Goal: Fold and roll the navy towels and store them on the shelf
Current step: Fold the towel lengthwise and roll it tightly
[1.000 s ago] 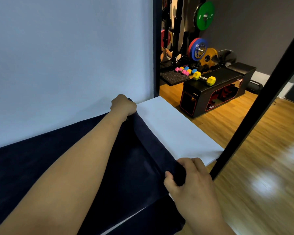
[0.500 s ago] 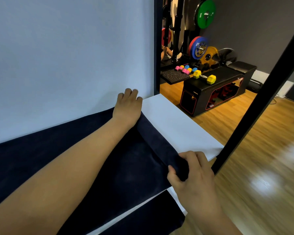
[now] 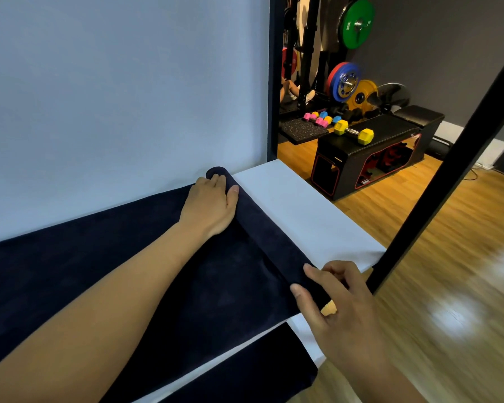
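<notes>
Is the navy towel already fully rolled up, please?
No, the navy towel is rolled only at its end; the rest lies flat.

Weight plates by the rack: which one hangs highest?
The green plate, mounted high up near the top of the picture. The blue-and-red plate and the yellow plate sit well below it, side by side.

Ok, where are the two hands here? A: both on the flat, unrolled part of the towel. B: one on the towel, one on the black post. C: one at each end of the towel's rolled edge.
C: the left hand grips the far end of the roll in the navy towel; the right hand pinches the near end.
</notes>
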Motion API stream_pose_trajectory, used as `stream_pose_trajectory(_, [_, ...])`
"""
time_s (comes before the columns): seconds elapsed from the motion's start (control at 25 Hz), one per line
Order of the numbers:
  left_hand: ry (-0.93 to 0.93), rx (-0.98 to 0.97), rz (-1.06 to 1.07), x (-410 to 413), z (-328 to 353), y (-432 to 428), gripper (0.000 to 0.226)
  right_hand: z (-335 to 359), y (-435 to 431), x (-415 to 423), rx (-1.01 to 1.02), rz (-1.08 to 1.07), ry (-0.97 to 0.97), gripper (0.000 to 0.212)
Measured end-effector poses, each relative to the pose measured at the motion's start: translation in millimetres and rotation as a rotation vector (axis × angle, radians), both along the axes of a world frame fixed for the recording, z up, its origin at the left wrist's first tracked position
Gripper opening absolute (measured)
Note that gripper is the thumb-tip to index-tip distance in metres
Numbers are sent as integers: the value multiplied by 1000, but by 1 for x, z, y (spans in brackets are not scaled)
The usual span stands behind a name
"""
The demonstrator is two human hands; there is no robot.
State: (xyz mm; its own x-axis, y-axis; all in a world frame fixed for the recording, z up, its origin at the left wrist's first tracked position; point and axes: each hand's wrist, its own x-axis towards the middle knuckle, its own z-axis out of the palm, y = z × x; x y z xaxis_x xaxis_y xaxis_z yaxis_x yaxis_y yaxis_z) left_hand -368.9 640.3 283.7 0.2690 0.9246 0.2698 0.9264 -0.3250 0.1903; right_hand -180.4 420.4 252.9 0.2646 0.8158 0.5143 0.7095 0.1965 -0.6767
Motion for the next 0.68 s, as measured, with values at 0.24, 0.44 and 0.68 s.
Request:
stream_pose_trajectory(0.24, [119,-61,56,15,18,1,46,19,-4,4,-192,-6,75,24])
stream_pose_trajectory(0.44, [-23,-146,47,39,28,20,44,37,0,8,-459,-22,64,23])
stream_pose_trajectory(0.68, [-399,-101,-34,60,14,28,21,45,4,7,-500,-117,52,24])
